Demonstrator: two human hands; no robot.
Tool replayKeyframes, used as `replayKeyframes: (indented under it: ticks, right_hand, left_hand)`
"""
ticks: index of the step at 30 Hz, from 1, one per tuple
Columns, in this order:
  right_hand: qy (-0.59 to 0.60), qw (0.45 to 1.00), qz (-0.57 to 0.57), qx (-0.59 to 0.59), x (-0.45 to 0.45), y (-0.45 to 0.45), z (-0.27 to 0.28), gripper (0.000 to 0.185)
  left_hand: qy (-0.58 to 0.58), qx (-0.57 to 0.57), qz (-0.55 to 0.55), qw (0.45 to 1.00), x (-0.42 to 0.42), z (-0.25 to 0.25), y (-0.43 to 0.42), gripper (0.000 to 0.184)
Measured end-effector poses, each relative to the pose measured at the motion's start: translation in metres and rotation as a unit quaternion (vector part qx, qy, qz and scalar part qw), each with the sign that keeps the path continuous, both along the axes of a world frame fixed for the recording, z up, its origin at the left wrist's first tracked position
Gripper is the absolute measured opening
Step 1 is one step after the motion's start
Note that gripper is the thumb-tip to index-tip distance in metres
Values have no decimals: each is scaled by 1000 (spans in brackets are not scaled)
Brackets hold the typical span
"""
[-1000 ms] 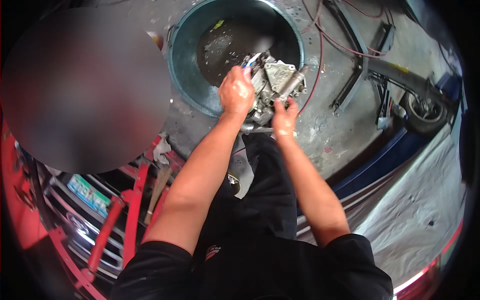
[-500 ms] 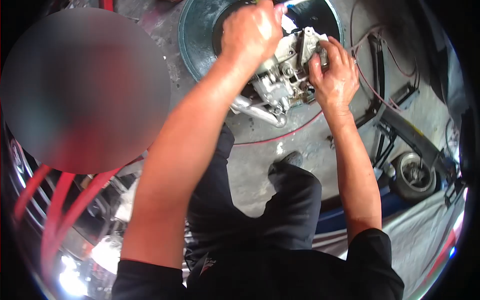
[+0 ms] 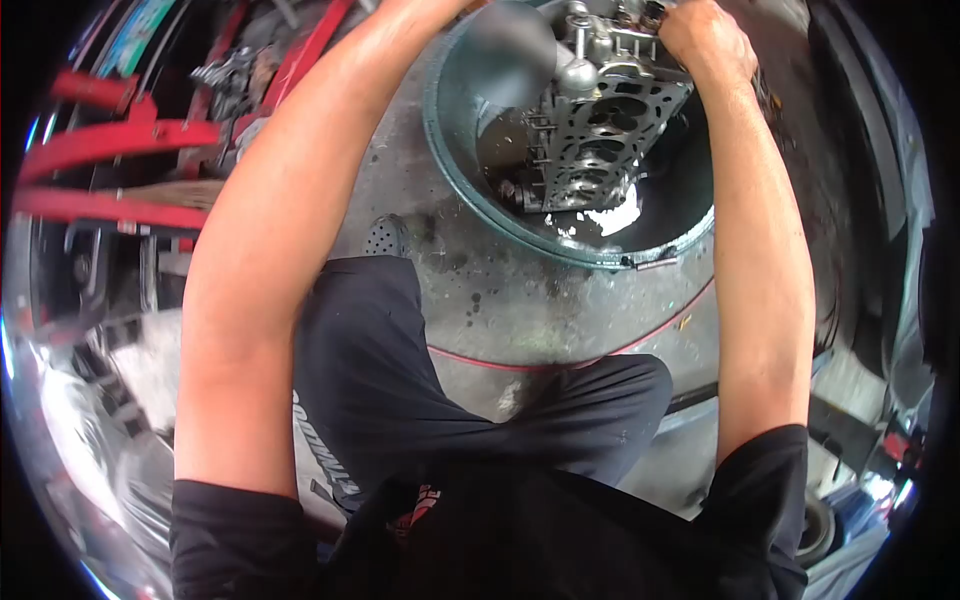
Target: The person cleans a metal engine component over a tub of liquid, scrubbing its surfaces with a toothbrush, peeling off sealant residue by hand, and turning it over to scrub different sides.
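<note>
A metal engine part (image 3: 610,125), like a cylinder head, stands tilted in a round green tub (image 3: 480,205), its flat face with several round openings toward me. My right hand (image 3: 708,42) is at the upper right end of the part, fingers curled over its edge. Only the edge of my left hand (image 3: 462,4) shows at the top of the frame, near the tub's left rim; its fingers are cut off. A blurred patch hides the area between my left hand and the part. Dark liquid lies in the bottom of the tub.
Red metal stands (image 3: 110,205) are at the left beside a vehicle front. A red hose (image 3: 480,362) curves over the concrete floor between my knees and the tub. My grey shoe (image 3: 385,236) is left of the tub. A wheel (image 3: 815,530) lies at the lower right.
The engine part has been turned, so its flat face with openings now shows. Both hands have moved up in the view, the left nearly out of it. The view has shifted.
</note>
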State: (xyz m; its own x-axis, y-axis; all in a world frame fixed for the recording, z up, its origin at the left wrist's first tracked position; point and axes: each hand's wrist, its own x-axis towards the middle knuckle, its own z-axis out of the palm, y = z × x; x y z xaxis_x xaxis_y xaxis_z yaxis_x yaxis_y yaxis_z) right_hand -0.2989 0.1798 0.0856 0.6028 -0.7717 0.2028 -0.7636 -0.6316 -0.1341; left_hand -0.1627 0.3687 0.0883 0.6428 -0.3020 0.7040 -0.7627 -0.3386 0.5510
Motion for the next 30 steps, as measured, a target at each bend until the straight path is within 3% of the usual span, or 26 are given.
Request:
replayKeyframes:
  ticks: [1, 3, 4, 9, 11, 12, 13, 15, 18, 21, 23, 24, 25, 27, 28, 30]
  right_hand:
    - [29, 1000, 0, 11, 4, -2, 1, 43]
    - [21, 999, 24, 9, 8, -1, 3, 48]
    - [20, 1000, 9, 17, 11, -3, 1, 44]
    - [43, 998, 31, 41, 14, -7, 3, 46]
    - [42, 998, 20, 32, 9, -1, 8, 44]
    - [37, 999, 27, 23, 9, -1, 11, 44]
    - [27, 999, 13, 22, 7, 2, 8, 45]
    - [4, 1000, 4, 18, 7, 10, 6, 46]
    - [-18, 999, -19, -27, 19, 3, -1, 52]
    - [24, 995, -48, -87, 25, -9, -19, 56]
    - [96, 983, -23, -155, 51, -103, -43, 55]
    - [137, 978, -11, -155, 50, -95, -32, 51]
    - [68, 986, -51, -146, 43, -79, -27, 47]
    - [122, 966, 0, -227, 43, -115, -27, 43]
    - [239, 924, 36, -297, 45, -137, -21, 38]
    - [317, 879, 51, -352, 41, -113, -15, 30]
  left_hand:
    - [-11, -12, 18, 1000, -1, -8, 25, 40]
    - [57, 170, 114, 977, -10, -17, 69, 37]
    - [203, 4, 80, 976, -41, 0, 83, 29]
    - [350, -18, 42, 936, -92, -20, 127, 19]
    - [415, -34, -2, 909, -103, -17, 121, 15]
    - [425, 10, 7, 905, -99, -24, 111, 12]
    - [497, -3, -21, 867, -107, -23, 104, 12]
    - [518, -15, -74, 852, -109, -44, 82, 13]
    - [604, -248, -176, 737, -126, -85, 44, 11]
    - [626, -465, -277, 561, -132, -133, 9, 20]
    - [595, -559, -318, 483, -137, -145, 0, 21]
    - [593, -581, -319, 459, -138, -146, -4, 21]
    - [590, -600, -321, 435, -141, -149, -8, 21]
    - [603, -627, -303, 389, -143, -153, -23, 16]
    - [626, -624, -302, 356, -145, -152, -28, 16]
    - [651, -624, -299, 313, -150, -145, -34, 17]
